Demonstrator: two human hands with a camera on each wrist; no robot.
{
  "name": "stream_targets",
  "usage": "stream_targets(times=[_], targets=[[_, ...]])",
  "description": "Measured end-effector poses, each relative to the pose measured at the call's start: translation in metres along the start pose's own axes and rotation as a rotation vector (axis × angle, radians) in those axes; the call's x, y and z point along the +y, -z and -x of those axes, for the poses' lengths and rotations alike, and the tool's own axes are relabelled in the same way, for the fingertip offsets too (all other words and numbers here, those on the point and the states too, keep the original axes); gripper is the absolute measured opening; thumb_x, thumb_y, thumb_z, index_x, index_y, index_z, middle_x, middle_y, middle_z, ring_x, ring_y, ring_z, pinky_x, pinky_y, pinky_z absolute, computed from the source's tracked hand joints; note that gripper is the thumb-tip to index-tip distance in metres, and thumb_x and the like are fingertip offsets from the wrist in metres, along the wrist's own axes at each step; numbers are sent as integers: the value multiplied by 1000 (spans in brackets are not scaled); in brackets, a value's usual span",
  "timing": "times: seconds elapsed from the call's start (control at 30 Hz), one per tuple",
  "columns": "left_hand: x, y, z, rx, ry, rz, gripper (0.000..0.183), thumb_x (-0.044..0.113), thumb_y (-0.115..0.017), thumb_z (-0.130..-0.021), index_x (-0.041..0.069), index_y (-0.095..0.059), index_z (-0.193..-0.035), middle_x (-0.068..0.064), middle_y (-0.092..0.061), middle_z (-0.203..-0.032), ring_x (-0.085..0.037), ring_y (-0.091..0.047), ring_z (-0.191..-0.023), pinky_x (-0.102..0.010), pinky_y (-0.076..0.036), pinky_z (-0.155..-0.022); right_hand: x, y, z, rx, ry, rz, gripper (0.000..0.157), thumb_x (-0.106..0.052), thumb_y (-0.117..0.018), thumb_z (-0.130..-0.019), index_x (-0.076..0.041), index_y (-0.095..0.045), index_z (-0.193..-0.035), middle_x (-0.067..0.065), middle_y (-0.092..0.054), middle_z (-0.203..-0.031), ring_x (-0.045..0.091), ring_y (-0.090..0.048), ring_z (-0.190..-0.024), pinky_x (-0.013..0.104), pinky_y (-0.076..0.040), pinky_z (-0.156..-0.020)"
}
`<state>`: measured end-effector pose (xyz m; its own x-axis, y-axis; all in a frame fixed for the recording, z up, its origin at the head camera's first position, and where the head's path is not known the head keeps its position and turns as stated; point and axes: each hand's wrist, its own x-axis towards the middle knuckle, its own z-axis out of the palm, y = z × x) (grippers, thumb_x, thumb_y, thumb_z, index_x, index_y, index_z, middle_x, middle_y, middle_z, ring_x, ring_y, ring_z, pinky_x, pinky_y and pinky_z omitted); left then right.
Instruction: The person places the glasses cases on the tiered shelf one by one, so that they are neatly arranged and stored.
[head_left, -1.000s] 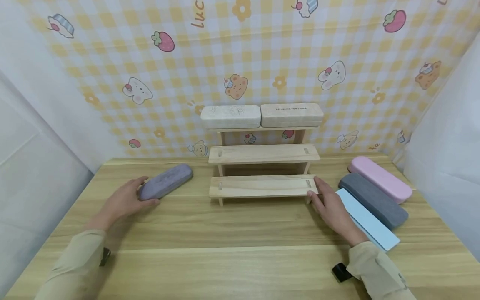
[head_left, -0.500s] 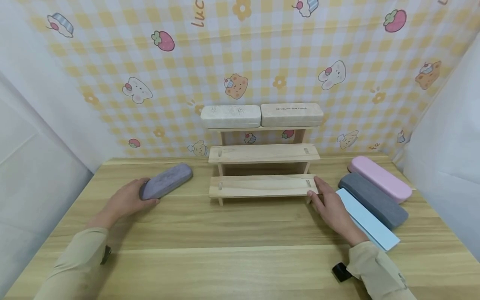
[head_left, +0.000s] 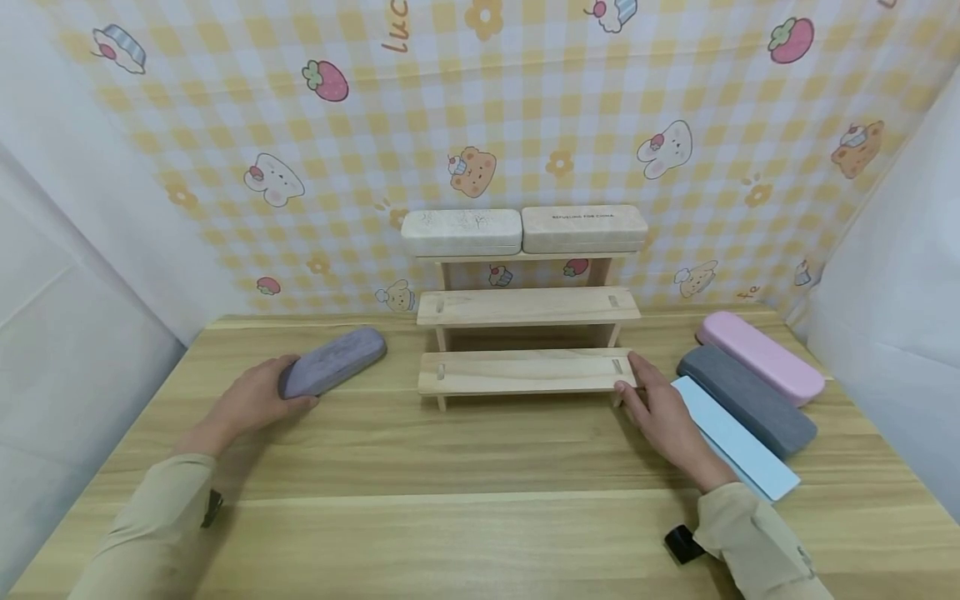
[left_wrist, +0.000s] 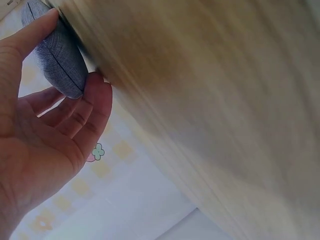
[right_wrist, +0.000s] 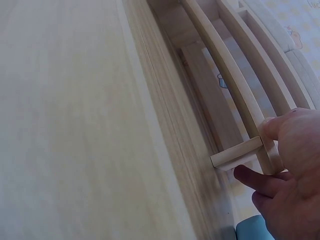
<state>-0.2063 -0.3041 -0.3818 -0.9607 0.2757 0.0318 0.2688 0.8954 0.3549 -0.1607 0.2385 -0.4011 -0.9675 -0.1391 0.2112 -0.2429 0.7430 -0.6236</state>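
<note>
A purple-grey glasses case [head_left: 333, 362] lies slanted on the left of the table. My left hand [head_left: 255, 402] grips its near end, thumb on one side and fingers on the other; in the left wrist view the glasses case [left_wrist: 60, 57] shows a dark seam along its edge. At the centre stands a three-tier wooden rack [head_left: 525, 372]. The right end of its lowest board is pinched by my right hand [head_left: 667, 419]. From the right wrist, the thumb presses the board [right_wrist: 235, 85] from one side, with fingers beside the support leg [right_wrist: 237, 152].
Two pale glasses cases, a white one [head_left: 462, 233] and a beige one [head_left: 584, 230], fill the top tier. Right of the rack lie a pink case [head_left: 760, 357], a dark grey case [head_left: 746, 400] and a light blue case [head_left: 738, 437]. A checked cloth [head_left: 517, 100] hangs behind.
My left hand has shifted very slightly at the near end of the purple-grey glasses case. The rack and my right hand stay where they were.
</note>
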Motion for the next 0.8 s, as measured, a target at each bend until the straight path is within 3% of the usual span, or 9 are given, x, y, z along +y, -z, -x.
stream_targets(times=[0.4, 0.8], targets=[[-7, 4, 5, 20, -39, -19, 74, 37, -76, -76, -13, -48, -124, -32, -59, -105, -44, -58, -92, -55, -43, -80, 1, 0, 0, -2, -1, 1, 61, -29, -44, -100, 10, -24, -142, 31, -28, -142, 44, -33, -127, 57, -31, -97], [-15, 14, 14, 39, -16, -26, 77, 41, -75, -76, -13, -48, -124, -34, -58, -106, -47, -57, -94, -56, -43, -80, 1, 0, 0, 0, 9, 10, 60, -28, -43, -100, 11, -25, -141, 32, -28, -141, 45, -31, -127, 57, -30, -97]])
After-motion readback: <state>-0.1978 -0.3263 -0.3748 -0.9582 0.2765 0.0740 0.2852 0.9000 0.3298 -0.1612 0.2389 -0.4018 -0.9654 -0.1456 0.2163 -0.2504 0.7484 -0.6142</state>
